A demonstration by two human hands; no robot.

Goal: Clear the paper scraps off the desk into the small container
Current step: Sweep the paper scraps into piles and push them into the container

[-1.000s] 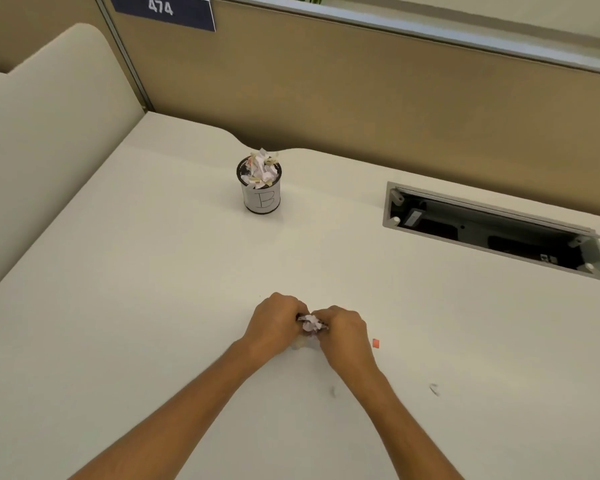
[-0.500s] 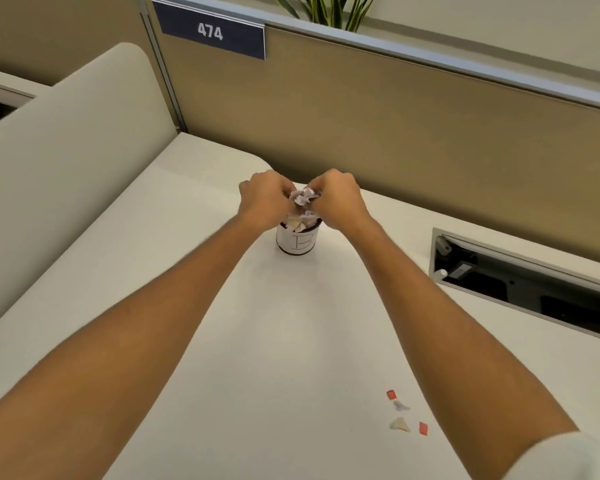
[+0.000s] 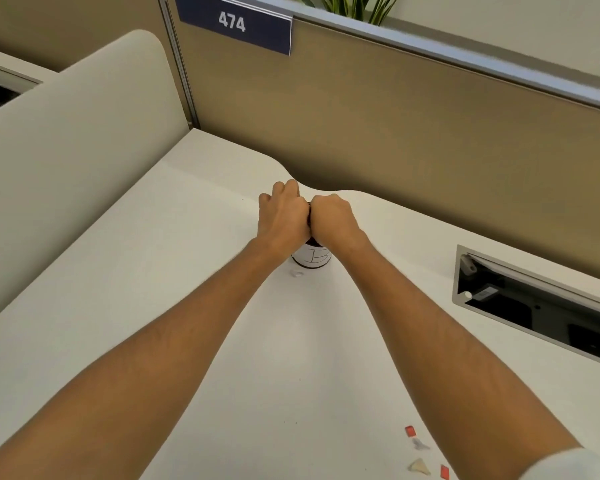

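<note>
Pressing both fists together, your left hand [image 3: 282, 216] and right hand [image 3: 331, 220] sit curled shut right on top of the cup [image 3: 311, 257]; can't tell what's inside them. Leftover scraps [image 3: 419, 466] lie near your right elbow, so the right hand's closer.

An open-plan office cubicle, as we see it.

We look down on a pale cream desk [image 3: 153, 289] closed in by tan fabric partition panels [image 3: 413, 140] with a grey metal top rail [image 3: 465, 53], a dark blue number plate reading 474 [image 3: 234, 24], a recessed cable tray with a grey hinged flap [image 3: 534, 299], and a green spiky-leaved plant [image 3: 354, 6] behind the partition.
</note>
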